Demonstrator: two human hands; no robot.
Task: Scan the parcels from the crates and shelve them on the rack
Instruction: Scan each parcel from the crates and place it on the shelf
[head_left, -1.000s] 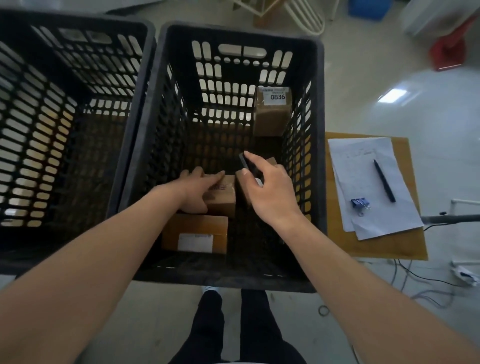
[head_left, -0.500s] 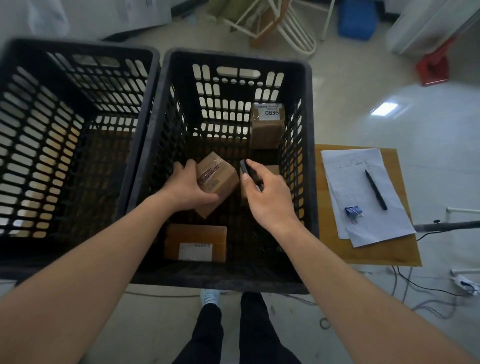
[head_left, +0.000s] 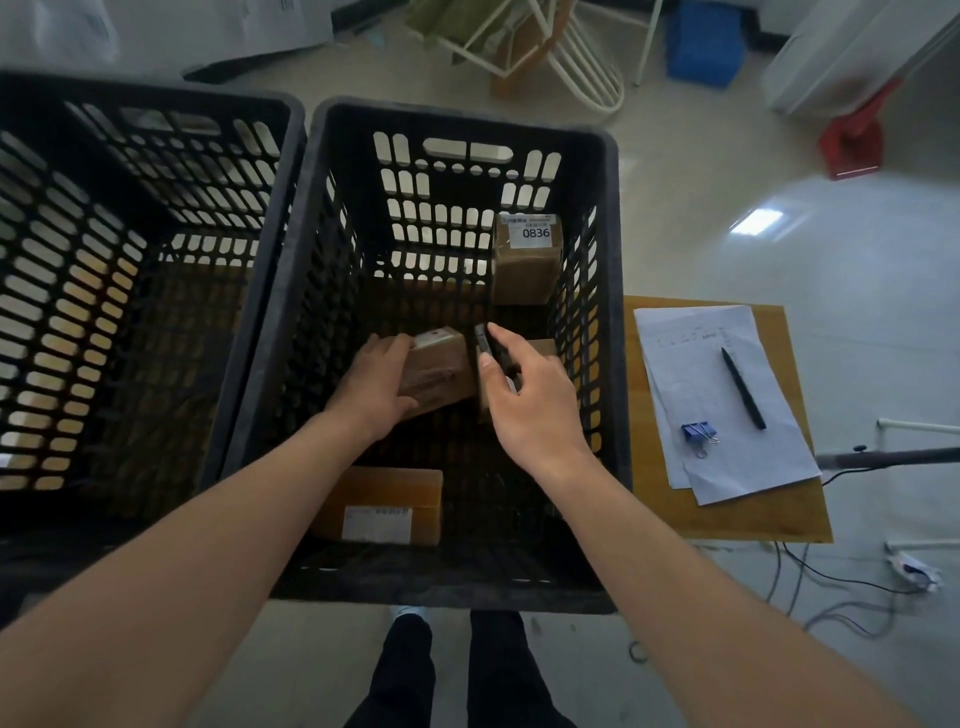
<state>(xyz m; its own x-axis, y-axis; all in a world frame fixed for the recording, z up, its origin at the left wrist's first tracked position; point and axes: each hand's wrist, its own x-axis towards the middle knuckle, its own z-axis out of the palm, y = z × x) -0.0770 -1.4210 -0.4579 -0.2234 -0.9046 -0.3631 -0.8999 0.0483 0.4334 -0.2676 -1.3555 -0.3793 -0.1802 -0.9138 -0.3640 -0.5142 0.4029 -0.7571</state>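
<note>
- Two hands are down in the right-hand crate (head_left: 608, 364): my left hand (head_left: 376, 387) is wrapped around a small brown parcel (head_left: 439, 371), fingers closed on its near end, holding it clear of the crate floor and tilted.
- My right hand (head_left: 524, 400) pinches a slim dark scanner (head_left: 484, 345) between thumb and fingertips, just beside the parcel's right end.
- To scan well, I should turn the parcel until its white label (head_left: 432, 339), now on the far upper edge, faces the scanner squarely, and hold both steady.
- Glare off the tape could spoil the read, so I'd angle it slightly.
- Three more parcels wait: one labelled 0836 (head_left: 527, 260) at the far wall, one near me (head_left: 379, 506), one half hidden behind my right hand (head_left: 543, 347).
- No rack is in view.
</note>
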